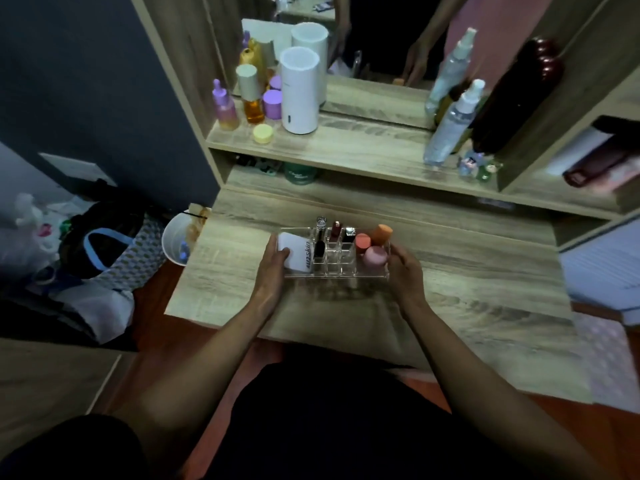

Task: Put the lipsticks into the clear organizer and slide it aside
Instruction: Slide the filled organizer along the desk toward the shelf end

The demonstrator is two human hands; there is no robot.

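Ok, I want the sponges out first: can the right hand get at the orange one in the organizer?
Probably yes: the right hand grips that end, and the orange sponge stands uncovered beside it.

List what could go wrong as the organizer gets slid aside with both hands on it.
1. The lipsticks stand upright in open slots of the clear organizer; a jerky slide could tip them.
2. The orange sponge leans above the rim and may roll out.
3. The left hand partly rests on the white compact, not the wall, so that end could slip. The right hand holds the other end.
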